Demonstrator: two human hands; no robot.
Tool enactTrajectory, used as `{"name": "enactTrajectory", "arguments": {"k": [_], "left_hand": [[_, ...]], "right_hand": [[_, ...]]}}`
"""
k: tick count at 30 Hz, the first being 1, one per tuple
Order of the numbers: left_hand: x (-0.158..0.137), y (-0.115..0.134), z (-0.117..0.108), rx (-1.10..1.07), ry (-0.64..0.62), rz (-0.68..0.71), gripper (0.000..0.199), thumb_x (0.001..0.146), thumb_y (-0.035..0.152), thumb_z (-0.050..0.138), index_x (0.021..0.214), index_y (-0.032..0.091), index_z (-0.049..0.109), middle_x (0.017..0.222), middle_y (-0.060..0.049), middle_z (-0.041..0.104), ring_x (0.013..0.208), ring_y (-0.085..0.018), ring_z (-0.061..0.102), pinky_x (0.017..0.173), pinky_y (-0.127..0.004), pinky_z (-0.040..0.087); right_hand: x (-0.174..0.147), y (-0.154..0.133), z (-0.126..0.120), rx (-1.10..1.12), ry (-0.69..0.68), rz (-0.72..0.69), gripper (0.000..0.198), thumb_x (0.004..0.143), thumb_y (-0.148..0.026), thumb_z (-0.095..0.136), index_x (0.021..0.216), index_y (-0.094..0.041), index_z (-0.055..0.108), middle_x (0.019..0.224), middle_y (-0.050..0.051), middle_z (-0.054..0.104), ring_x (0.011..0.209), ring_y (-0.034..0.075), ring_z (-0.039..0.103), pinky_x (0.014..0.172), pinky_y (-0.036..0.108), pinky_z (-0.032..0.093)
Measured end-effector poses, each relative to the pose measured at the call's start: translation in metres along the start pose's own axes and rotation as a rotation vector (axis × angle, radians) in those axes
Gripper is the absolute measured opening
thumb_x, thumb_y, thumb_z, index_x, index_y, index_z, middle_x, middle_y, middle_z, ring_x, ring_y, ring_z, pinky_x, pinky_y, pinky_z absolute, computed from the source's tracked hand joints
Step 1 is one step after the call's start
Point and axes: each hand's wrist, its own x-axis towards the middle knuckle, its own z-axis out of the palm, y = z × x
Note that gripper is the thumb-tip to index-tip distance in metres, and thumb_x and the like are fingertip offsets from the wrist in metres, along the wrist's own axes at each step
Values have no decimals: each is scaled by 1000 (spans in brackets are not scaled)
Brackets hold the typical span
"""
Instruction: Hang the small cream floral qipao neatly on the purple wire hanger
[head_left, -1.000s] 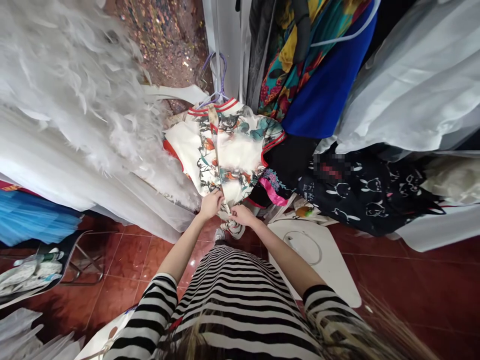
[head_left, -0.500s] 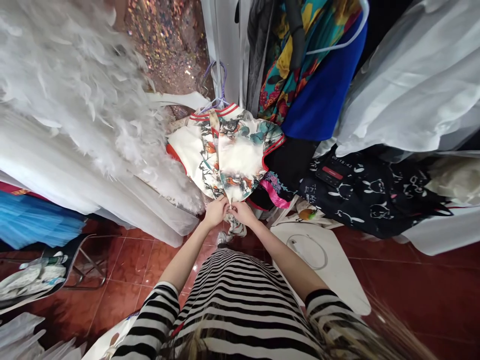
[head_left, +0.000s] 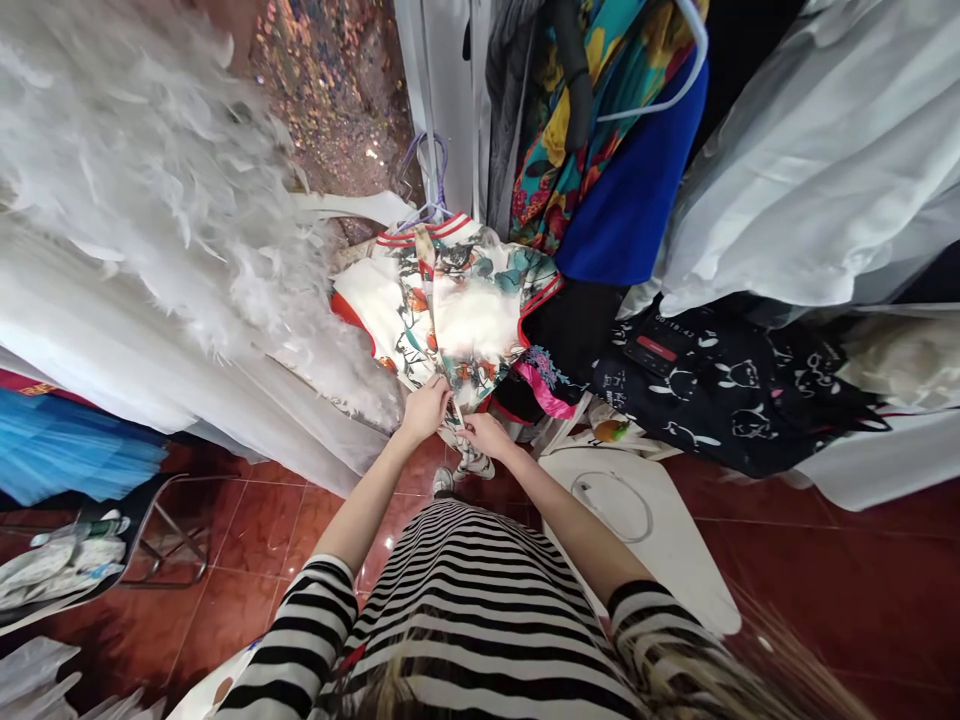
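Note:
A white printed jacket [head_left: 480,310] with red striped trim hangs in front of me from a purple hanger [head_left: 439,180]. Its front seam runs down to the bottom hem. On the left side of that seam, my left hand [head_left: 427,408] is closed in a pinch on the jacket's lower front edge. My right hand [head_left: 486,436], a little lower and to the right, has its fingers pinched on the bottom of the other front edge. A narrow pale strip of the jacket shows between the hands. Whatever small part sits under the fingertips is hidden.
White feathered gowns [head_left: 150,200] hang on the left. A blue garment [head_left: 637,190] and a black printed bag [head_left: 727,380], with a phone [head_left: 660,342] on it, are at right. Below are a white board with a cable [head_left: 645,540] and a folding chair [head_left: 165,540].
My hands have parted slightly: the left has moved up and left along the jacket's front edge, while the right stays near the hem. The view has shifted a little.

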Motion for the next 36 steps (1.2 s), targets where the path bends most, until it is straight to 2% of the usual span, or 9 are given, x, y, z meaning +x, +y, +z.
{"name": "enactTrajectory", "arguments": {"k": [5, 11, 16, 22, 25, 28, 30, 32, 36], "left_hand": [[-4, 7, 2, 13, -37, 45, 19, 101, 28, 43, 102, 21, 60, 104, -7, 61, 93, -20, 64, 75, -27, 49], [-1, 10, 0, 42, -13, 7, 22, 102, 27, 39, 106, 21, 60, 107, -8, 61, 93, -20, 64, 72, -26, 48], [7, 8, -13, 60, 3, -35, 21, 102, 26, 40, 104, 20, 60, 107, -9, 62, 92, -20, 65, 70, -27, 46], [17, 5, -40, 87, 152, -102, 26, 103, 26, 35, 102, 19, 60, 106, -10, 62, 92, -20, 66, 69, -27, 47], [18, 5, -45, 96, 146, -65, 23, 103, 26, 37, 101, 20, 59, 103, -9, 62, 90, -21, 67, 67, -27, 47], [17, 5, -43, 108, 149, -8, 21, 102, 26, 40, 98, 20, 59, 103, -9, 63, 89, -20, 67, 65, -27, 47], [16, 4, -40, 112, 154, 23, 19, 102, 25, 41, 96, 20, 59, 101, -8, 63, 88, -20, 67, 65, -27, 47], [15, 2, -39, 113, 155, 49, 19, 101, 24, 41, 95, 20, 58, 100, -8, 62, 87, -19, 67, 65, -26, 48], [15, -4, -38, 118, 164, 62, 21, 101, 22, 38, 95, 20, 59, 99, -8, 62, 85, -19, 66, 64, -27, 46]], "right_hand": [[16, -8, -20, 6, 99, -31, 9, 91, -17, 62, 85, -20, 68, 93, 9, 77, 87, 22, 71, 73, 26, 45], [23, -19, -24, 8, 148, -21, 16, 91, -16, 57, 78, -22, 64, 86, 8, 76, 86, 24, 71, 71, 27, 45], [23, -20, -20, 22, 168, -33, 16, 90, -15, 59, 77, -22, 61, 91, 8, 76, 86, 23, 70, 73, 27, 45], [18, -9, -15, 26, 166, -45, 25, 87, -11, 65, 66, -23, 55, 75, 4, 73, 73, 21, 68, 64, 26, 42], [22, -10, -17, 32, 186, -48, 25, 85, -9, 66, 66, -23, 56, 72, 3, 72, 70, 21, 68, 63, 26, 43], [31, -19, -24, 53, 239, -85, 12, 85, -12, 66, 83, -23, 63, 87, 5, 75, 81, 22, 70, 72, 28, 48], [39, -27, -29, 60, 284, -110, 11, 86, -13, 64, 92, -23, 64, 98, 7, 76, 90, 23, 70, 79, 31, 50], [46, -34, -32, 57, 315, -122, 11, 87, -12, 60, 90, -22, 64, 99, 9, 75, 91, 24, 69, 80, 32, 50], [50, -43, -29, 45, 336, -137, 15, 85, -9, 58, 80, -23, 60, 87, 8, 73, 82, 25, 68, 75, 33, 49]]}}
